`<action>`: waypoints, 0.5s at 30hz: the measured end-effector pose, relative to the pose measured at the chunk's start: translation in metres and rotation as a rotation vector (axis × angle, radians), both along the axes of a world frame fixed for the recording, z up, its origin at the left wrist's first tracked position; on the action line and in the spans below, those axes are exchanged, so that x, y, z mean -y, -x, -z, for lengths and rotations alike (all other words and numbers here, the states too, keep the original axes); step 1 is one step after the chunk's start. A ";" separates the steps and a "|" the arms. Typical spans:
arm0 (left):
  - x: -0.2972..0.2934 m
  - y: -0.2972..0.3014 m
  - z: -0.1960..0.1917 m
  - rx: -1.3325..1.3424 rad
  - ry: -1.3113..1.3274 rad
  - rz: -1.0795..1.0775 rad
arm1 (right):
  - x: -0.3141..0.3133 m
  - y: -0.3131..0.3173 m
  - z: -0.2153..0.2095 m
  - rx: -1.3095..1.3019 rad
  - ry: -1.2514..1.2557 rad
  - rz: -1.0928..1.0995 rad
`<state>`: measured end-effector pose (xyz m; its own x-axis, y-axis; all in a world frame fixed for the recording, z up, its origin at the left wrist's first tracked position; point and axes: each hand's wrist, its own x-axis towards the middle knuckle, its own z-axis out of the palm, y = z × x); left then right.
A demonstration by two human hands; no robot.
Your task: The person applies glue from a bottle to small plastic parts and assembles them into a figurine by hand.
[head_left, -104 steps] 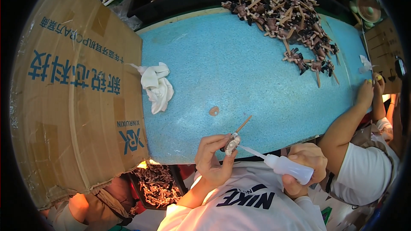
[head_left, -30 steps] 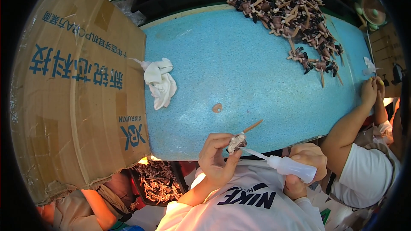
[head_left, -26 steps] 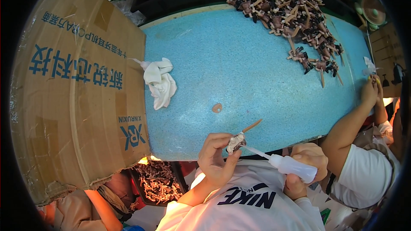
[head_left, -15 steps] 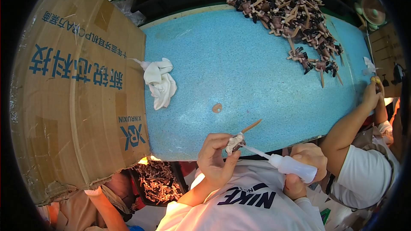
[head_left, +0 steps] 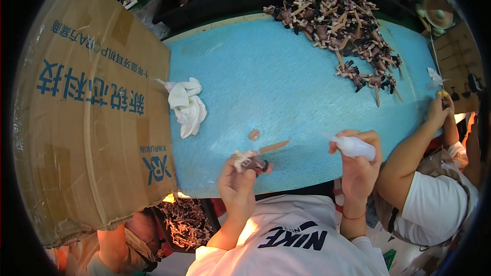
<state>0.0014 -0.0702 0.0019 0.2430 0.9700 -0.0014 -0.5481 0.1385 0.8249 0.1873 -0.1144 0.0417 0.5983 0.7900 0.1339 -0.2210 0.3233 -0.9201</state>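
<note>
Presently gluing | left hand (head_left: 236, 186) pinched small figure on stick (head_left: 251, 159) | right hand (head_left: 359, 166) gripped squeeze bottle (head_left: 354, 146), 3 o'clock | next: nozzle to joint.

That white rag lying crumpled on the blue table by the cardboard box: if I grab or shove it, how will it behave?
The white rag is probably floppy: it lies in soft folds on the blue table, so a pinch would lift it draping. It looks light for its bulk. A push would likely bunch or drag it rather than roll it, and it may catch on the edge of the cardboard box beside it.
</note>
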 end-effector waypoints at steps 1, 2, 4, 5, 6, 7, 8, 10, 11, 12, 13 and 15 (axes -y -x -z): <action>-0.003 0.003 -0.002 0.018 0.039 -0.001 | -0.002 -0.007 0.007 0.044 -0.036 -0.035; -0.005 0.006 -0.003 0.035 0.079 -0.002 | -0.003 -0.011 0.012 0.049 -0.041 -0.032; -0.010 0.012 -0.001 0.050 0.088 -0.008 | -0.008 -0.015 0.018 0.089 0.167 -0.059; -0.012 0.015 -0.001 0.068 0.096 -0.028 | -0.013 -0.014 0.018 0.003 0.199 -0.101; -0.013 0.015 -0.003 0.085 0.103 -0.046 | -0.017 -0.014 0.018 0.006 0.196 -0.099; -0.014 0.015 -0.006 0.097 0.104 -0.058 | -0.021 -0.013 0.022 -0.079 0.211 -0.116; -0.015 0.016 -0.007 0.100 0.101 -0.056 | -0.023 -0.013 0.027 -0.163 0.226 -0.134; -0.016 0.021 -0.007 0.111 0.106 -0.069 | -0.027 -0.013 0.040 -0.118 0.253 -0.167; -0.016 0.022 -0.006 0.114 0.105 -0.073 | -0.028 -0.014 0.045 -0.077 0.280 -0.195; -0.016 0.023 -0.005 0.112 0.113 -0.082 | -0.029 -0.013 0.047 -0.074 0.281 -0.197; -0.016 0.024 -0.004 0.110 0.122 -0.090 | -0.030 -0.013 0.050 -0.042 0.243 -0.177; -0.017 0.026 -0.001 0.117 0.118 -0.091 | -0.031 -0.012 0.050 -0.007 0.207 -0.157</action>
<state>-0.0248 -0.0531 0.0031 0.1599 0.9827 -0.0932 -0.6538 0.1762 0.7358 0.1996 -0.0830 -0.0087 0.4661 0.8836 -0.0440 -0.2607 0.0896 -0.9613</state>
